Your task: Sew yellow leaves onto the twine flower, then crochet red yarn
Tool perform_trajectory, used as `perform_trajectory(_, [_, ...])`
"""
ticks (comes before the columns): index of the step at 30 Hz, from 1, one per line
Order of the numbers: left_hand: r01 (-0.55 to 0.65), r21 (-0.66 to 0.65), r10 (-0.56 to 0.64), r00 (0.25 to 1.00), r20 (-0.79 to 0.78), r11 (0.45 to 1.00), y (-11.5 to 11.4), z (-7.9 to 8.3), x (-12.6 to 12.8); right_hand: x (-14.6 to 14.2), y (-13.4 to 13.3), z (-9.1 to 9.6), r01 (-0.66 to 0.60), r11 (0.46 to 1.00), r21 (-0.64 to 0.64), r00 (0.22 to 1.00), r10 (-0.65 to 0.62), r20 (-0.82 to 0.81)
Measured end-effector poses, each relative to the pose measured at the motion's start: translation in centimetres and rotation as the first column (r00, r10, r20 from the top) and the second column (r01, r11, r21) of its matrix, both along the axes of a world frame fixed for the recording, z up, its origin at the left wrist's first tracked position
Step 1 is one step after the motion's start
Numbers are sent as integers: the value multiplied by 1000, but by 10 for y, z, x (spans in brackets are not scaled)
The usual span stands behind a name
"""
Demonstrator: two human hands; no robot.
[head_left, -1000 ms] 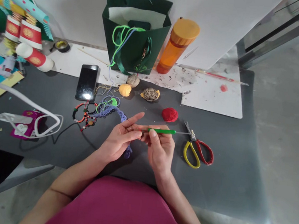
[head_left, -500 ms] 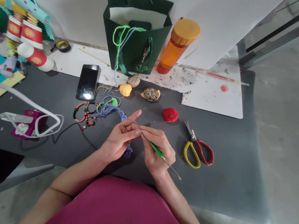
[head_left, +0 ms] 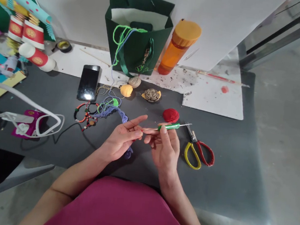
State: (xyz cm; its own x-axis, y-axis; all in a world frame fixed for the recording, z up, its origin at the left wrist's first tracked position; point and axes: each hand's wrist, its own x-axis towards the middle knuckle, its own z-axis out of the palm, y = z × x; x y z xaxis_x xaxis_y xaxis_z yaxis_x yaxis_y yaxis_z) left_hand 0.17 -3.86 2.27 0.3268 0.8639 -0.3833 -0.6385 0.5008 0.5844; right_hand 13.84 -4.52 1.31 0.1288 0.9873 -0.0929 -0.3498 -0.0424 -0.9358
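Note:
My right hand (head_left: pixel 166 148) grips a crochet hook (head_left: pixel 170 126) by its green handle, palm turned partly up. The hook lies nearly level, its thin metal end pointing left to the fingertips of my left hand (head_left: pixel 122 138). With thumb and fingers my left hand pinches a small bit of red yarn (head_left: pixel 141 130), mostly hidden by the fingers. Just beyond my right hand sits a red ball of yarn (head_left: pixel 170 115). Purple crocheted yarn (head_left: pixel 122 115) lies behind my left hand, and part of it shows below that hand.
Scissors (head_left: pixel 196 149) with yellow and red handles lie to the right. Behind are yellow yarn (head_left: pixel 126 90), a grey crocheted flower (head_left: pixel 151 95), a green paper bag (head_left: pixel 138 46) and an orange bottle (head_left: pixel 176 51). A phone (head_left: pixel 88 82), beaded bracelets (head_left: pixel 85 116) and a white cable (head_left: pixel 33 96) lie left.
My right hand has rolled palm-up, and the hook has swung from slanting down toward me to nearly level, its free end now near the scissors' tips. My left hand stays almost in place.

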Motion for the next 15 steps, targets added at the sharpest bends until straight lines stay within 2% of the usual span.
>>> perform_trajectory(3, [4,22,-4,1000,-6,1000,-1,1,2,-3,-2,-3,-15,999,34,1000,15,2])
perform_trajectory(10, [-86,57,90,992,-85,995,-2,1,3,-2,-9,-3,21,972,233,956,-87,279])
perform_trajectory(13, [-132,43,135,988,-80,990,-2,-1,3,0,-9,-1,-38,905,424,870,-178,459])
perform_trajectory(15, [-143,31,144,987,-65,989,-2,-1,3,0,-9,-1,-72,851,520,817,-249,520])
